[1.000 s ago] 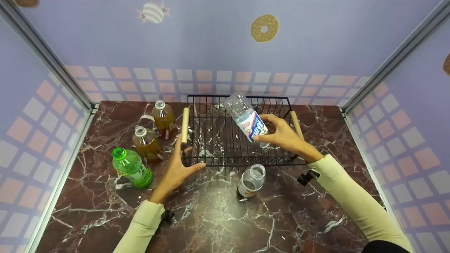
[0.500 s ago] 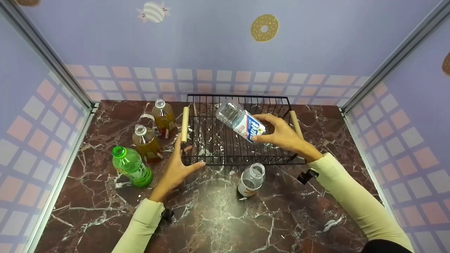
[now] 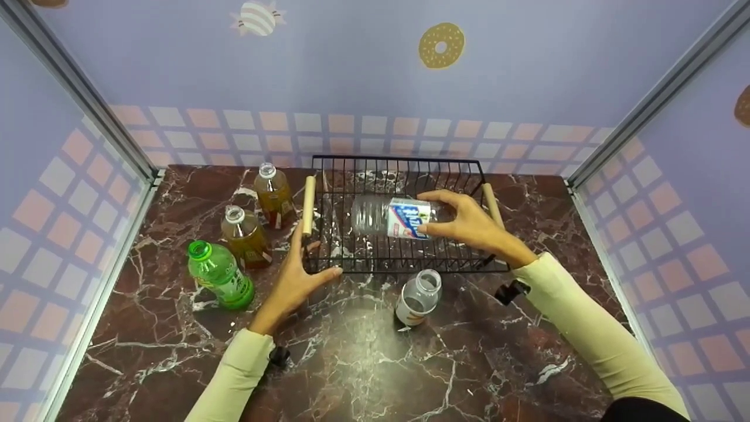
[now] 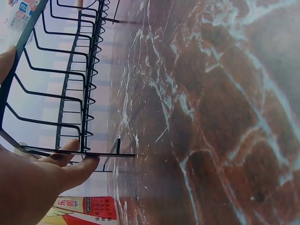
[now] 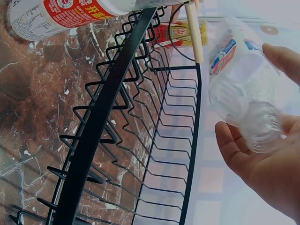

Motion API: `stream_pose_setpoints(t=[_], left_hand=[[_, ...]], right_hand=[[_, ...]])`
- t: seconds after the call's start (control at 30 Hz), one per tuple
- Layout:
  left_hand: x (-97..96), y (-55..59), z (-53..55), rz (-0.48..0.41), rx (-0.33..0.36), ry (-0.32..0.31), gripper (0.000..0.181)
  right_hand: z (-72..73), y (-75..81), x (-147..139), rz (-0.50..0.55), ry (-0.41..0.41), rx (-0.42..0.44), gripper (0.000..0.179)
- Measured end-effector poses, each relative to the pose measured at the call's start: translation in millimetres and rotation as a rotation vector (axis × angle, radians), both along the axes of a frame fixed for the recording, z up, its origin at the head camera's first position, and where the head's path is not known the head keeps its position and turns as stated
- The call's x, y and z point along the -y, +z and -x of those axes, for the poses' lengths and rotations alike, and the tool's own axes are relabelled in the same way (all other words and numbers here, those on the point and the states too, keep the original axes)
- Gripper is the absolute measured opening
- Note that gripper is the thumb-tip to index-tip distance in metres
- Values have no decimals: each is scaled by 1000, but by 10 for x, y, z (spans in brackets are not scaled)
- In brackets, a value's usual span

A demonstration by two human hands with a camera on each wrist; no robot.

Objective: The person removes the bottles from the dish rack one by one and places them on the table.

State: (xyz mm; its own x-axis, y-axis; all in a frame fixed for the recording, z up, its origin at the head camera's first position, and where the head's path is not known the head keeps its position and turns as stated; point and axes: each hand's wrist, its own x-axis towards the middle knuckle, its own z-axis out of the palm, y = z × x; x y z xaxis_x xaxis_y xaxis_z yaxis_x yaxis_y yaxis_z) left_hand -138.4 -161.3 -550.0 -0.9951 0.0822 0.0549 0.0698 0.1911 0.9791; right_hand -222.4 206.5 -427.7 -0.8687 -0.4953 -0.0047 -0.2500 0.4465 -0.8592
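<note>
In the head view, a clear plastic bottle (image 3: 372, 215) with a blue and white label lies level over the black wire basket (image 3: 375, 272). My right hand (image 3: 469, 225) grips it between thumb and fingers at the label. The right wrist view shows the bottle's neck (image 5: 262, 126) close to my palm, with the wire basket (image 5: 101, 122) beside it. My left hand (image 3: 296, 278) holds the basket's left front corner, below a wooden handle (image 3: 309, 205). From the left wrist, my fingers (image 4: 70, 168) reach around the end wires.
Another clear bottle (image 3: 419, 298) stands in front of the basket. To the left stand a green bottle (image 3: 221, 275) and two bottles with amber lower parts, one nearer (image 3: 246, 237) and one farther (image 3: 273, 196). A patterned wall (image 3: 375, 76) rises behind the marble-look table (image 3: 363, 363).
My right hand has turned the bottle from a steep tilt to level, its base swinging left and down over the basket. The left hand keeps its place.
</note>
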Motion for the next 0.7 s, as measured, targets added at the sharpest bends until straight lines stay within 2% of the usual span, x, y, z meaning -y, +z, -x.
stream_pose_setpoints(t=[0.13, 0.2, 0.33, 0.53, 0.7], left_hand=[[-1, 10, -13, 25, -17, 9, 131], [0, 29, -36, 69, -31, 18, 131], [1, 79, -85, 183, -104, 44, 129], [-40, 234, -128, 268, -230, 75, 118], [-89, 391, -152, 324, -296, 63, 112]], right_hand=[[-13, 19, -5, -17, 11, -24, 70], [-19, 30, -8, -25, 11, -31, 70], [-26, 39, -12, -5, 14, -13, 68], [-35, 49, -24, 5, 24, -6, 65], [-40, 61, -17, 21, 35, -11, 62]])
